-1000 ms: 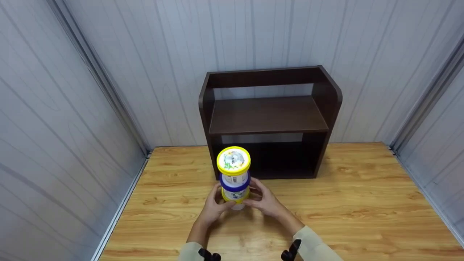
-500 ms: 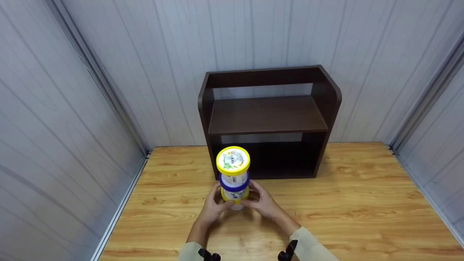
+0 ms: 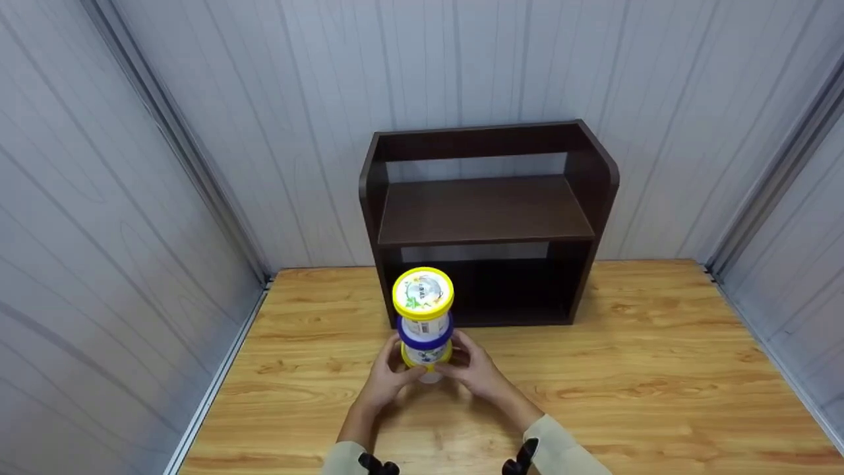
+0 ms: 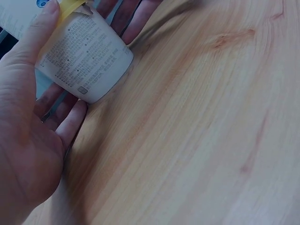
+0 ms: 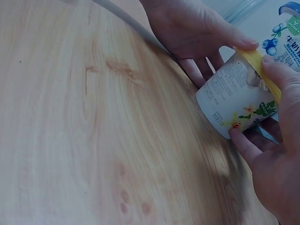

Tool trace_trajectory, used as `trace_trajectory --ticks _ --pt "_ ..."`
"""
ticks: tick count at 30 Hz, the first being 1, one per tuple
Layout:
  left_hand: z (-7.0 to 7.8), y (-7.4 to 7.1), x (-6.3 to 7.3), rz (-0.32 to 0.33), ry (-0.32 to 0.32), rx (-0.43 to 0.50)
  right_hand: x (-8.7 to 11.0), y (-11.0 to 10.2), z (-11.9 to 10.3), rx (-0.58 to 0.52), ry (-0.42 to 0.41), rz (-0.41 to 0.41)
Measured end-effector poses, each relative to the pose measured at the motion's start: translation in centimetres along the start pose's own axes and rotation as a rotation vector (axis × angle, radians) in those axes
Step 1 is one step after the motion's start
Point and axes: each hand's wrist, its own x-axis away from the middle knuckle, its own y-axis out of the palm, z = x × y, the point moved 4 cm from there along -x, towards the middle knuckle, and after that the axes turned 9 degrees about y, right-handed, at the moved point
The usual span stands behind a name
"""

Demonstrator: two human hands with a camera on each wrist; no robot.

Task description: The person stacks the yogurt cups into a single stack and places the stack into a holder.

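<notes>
Three round paper tubs stand stacked upright on the table in front of the shelf. The top tub (image 3: 423,294) has a yellow lid printed with leaves, and the middle tub (image 5: 282,40) has a blue lid and blueberry pictures. The bottom tub (image 4: 89,56), white with small print and a yellow lid, stands with its base at the wooden surface. My left hand (image 3: 388,379) curls round the bottom tub's left side, thumb on its yellow rim. From the right, my right hand (image 3: 478,373) grips the same tub, its thumb near the left one.
A dark brown two-tier shelf (image 3: 488,211) stands behind the stack against the pale panelled wall (image 3: 316,132). The wood-grain table (image 3: 659,369) spreads out to both sides. Metal-edged side walls bound it left and right.
The right hand and forearm have shifted slightly left, bringing the right thumb closer to the left one. The stack and the left hand stay nearly still.
</notes>
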Motion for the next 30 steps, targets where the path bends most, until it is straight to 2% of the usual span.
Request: trace_trajectory --ticks 8,14,23,26,30 --pt "1.0 -0.3 0.0 -0.041 -0.016 -0.075 -0.1 0.0 0.0 0.018 -0.016 0.002" --pt "1.7 -1.1 -0.2 -0.119 -0.041 -0.153 0.0 0.0 0.1 0.030 -0.013 0.009" --pt "3.0 -2.5 -0.8 -0.227 -0.142 -0.156 0.0 0.0 0.0 0.007 -0.003 -0.001" --pt "3.8 -3.3 -1.1 -0.232 -0.157 -0.187 -0.1 0.0 0.0 0.005 -0.004 -0.009" --pt "5.1 -4.5 -2.1 -0.180 -0.109 -0.245 0.0 0.0 0.0 0.015 -0.003 -0.002"
